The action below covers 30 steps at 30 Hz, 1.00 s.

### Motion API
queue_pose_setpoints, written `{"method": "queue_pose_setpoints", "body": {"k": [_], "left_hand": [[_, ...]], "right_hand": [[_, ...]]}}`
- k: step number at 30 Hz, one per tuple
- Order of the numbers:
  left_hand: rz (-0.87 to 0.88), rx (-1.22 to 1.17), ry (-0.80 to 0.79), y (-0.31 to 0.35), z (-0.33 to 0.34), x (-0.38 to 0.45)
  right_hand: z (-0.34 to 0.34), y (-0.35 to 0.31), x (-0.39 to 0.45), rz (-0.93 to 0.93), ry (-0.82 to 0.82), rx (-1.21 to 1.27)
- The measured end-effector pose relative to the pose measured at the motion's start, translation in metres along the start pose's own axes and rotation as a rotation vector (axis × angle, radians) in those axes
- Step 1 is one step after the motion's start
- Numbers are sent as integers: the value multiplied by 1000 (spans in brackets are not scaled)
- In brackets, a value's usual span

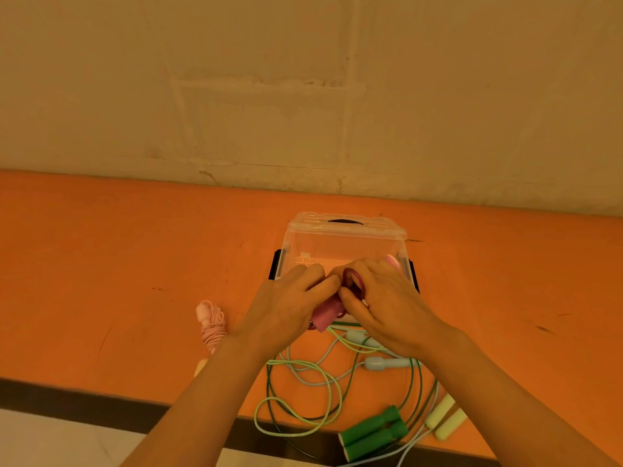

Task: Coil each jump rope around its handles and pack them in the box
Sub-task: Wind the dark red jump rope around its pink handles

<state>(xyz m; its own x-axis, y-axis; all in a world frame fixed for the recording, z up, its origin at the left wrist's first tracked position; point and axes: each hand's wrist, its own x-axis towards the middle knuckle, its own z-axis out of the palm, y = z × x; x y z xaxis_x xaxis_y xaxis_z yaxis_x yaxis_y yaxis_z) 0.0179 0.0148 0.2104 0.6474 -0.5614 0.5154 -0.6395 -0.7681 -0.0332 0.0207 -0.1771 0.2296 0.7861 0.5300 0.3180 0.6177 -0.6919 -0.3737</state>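
Both hands, left (296, 298) and right (381, 294), curl round the pink rope (325, 315), winding its cord on the handles. Next, I judge: tuck the end, drop it in the box (344, 241).

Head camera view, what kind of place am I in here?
Probably a plain workroom or packing station, though I can't be sure: an orange table against a bare scuffed wall, with a clear plastic box and loose jump ropes laid out.

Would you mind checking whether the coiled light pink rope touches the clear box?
Apart: the head view shows bare orange table between the light pink rope and the clear box.
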Motion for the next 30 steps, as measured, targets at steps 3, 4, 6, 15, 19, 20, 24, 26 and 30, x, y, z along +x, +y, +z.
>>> {"method": "queue_pose_setpoints", "body": {"k": [3,4,6,15,19,20,24,26,30], "left_hand": [[19,26,62,2,1,0],[21,34,73,2,2,0],[20,27,70,2,2,-1],[120,77,164,0,15,-9],[157,66,201,-1,18,-11],[171,63,197,0,19,-12],[164,49,212,3,21,-10],[161,46,225,4,18,-8],[185,20,227,4,16,-7]], "right_hand": [[-5,0,2,-42,8,-67],[-6,0,3,-53,8,-87],[-8,0,5,-78,8,-129],[-27,2,14,-180,-168,-180],[-29,2,17,-174,-289,-253],[-29,3,16,-185,-326,-278],[-31,4,18,-185,-371,-317],[-26,4,15,-190,-324,-355],[-6,13,2,-250,-110,-420]]}}
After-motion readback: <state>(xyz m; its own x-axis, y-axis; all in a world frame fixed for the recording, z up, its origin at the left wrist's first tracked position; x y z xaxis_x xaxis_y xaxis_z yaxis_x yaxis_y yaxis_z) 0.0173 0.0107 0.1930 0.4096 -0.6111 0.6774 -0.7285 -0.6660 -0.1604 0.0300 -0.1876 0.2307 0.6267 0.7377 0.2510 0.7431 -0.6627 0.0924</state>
